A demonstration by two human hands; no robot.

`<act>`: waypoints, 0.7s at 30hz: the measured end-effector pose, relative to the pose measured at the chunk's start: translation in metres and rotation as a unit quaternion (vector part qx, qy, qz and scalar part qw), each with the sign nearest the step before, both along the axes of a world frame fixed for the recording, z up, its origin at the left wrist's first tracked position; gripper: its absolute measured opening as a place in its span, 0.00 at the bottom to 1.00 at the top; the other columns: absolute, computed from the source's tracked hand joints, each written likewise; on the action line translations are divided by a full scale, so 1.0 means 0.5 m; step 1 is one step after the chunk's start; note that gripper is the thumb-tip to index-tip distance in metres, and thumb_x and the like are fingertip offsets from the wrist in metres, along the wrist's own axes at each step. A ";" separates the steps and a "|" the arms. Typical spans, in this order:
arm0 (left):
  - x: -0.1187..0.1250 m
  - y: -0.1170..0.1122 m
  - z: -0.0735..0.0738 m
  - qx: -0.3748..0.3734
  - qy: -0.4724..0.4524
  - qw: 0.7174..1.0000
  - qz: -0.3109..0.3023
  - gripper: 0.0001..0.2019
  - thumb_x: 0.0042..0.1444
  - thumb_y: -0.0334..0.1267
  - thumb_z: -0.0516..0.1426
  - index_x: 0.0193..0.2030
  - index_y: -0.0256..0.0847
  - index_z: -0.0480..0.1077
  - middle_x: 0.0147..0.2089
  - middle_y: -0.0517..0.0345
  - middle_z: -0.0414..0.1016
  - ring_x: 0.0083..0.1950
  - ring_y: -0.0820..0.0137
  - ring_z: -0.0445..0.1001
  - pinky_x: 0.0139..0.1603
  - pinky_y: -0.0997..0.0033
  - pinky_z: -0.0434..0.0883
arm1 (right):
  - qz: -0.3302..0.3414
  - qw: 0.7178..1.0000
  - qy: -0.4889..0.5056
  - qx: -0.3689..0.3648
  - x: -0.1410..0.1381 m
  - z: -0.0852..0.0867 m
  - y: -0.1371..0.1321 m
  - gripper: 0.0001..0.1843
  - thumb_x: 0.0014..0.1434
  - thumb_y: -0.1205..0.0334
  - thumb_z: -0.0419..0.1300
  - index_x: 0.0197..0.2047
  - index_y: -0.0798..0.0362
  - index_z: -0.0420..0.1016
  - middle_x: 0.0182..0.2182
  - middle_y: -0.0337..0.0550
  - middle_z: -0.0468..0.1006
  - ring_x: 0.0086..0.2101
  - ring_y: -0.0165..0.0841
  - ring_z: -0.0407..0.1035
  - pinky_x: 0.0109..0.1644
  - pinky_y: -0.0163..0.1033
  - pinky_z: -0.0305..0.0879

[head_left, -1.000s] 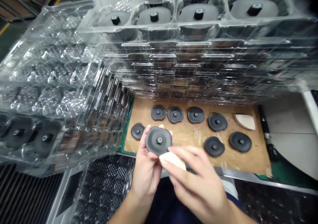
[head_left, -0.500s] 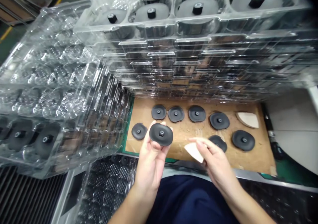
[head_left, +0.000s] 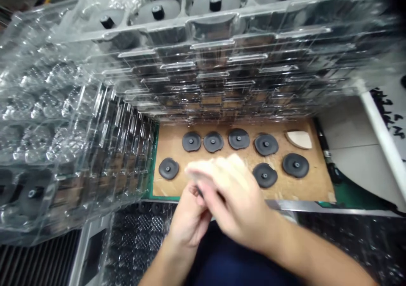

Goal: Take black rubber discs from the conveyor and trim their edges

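A black, round rubber disc (head_left: 199, 191) is held up between the two hands, just above the near edge of the brown fibreboard sheet (head_left: 173, 144). Only a thin dark sliver of its rim shows, at the curled fingertips of the left hand (head_left: 187, 218). The right hand (head_left: 234, 201) lies across it, hiding its face and centre hub. Motion blur smears the right fingertips, so the disc's tilt cannot be told.
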State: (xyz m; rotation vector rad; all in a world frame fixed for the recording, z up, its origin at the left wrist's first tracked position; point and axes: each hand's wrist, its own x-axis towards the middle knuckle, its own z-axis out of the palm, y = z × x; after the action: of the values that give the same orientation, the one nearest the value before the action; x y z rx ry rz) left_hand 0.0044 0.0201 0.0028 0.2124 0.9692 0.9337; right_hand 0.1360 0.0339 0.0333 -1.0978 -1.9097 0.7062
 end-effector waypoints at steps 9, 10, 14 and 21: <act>0.035 0.003 0.022 0.046 0.006 0.999 -0.025 0.18 0.42 0.37 0.67 0.43 0.40 0.76 0.37 0.55 0.80 0.45 0.64 0.76 0.51 0.68 0.71 | -0.061 0.998 0.022 0.024 0.008 0.018 -0.002 0.12 0.60 0.73 0.50 0.45 0.59 0.70 0.36 0.47 0.78 0.33 0.34 0.69 0.38 0.42 0.62; 0.036 0.005 0.026 0.039 0.005 0.999 -0.021 0.17 0.43 0.36 0.67 0.43 0.41 0.76 0.39 0.55 0.80 0.44 0.66 0.77 0.51 0.69 0.71 | -0.031 0.999 0.025 0.023 0.015 0.022 -0.006 0.12 0.60 0.74 0.50 0.45 0.59 0.70 0.35 0.47 0.78 0.33 0.33 0.69 0.37 0.41 0.62; 0.028 0.008 0.037 0.006 -0.021 1.000 -0.014 0.22 0.34 0.32 0.71 0.40 0.46 0.77 0.41 0.59 0.81 0.40 0.70 0.78 0.43 0.77 0.74 | 0.025 0.999 0.010 -0.020 0.063 0.028 -0.043 0.11 0.57 0.75 0.52 0.41 0.58 0.71 0.26 0.39 0.75 0.27 0.28 0.65 0.32 0.36 0.59; 0.039 -0.001 0.042 0.034 -0.023 0.999 -0.012 0.29 0.33 0.40 0.71 0.48 0.45 0.75 0.46 0.57 0.79 0.50 0.65 0.75 0.52 0.73 0.69 | -0.046 0.991 -0.102 0.076 0.082 0.036 -0.004 0.11 0.63 0.71 0.51 0.43 0.57 0.74 0.28 0.40 0.76 0.27 0.30 0.63 0.34 0.40 0.53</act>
State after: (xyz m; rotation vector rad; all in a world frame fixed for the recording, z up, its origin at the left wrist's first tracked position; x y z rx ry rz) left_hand 0.0237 0.0195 0.0236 0.2593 0.8920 0.9475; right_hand 0.1771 0.0319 0.0516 -1.1881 -2.0319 0.4026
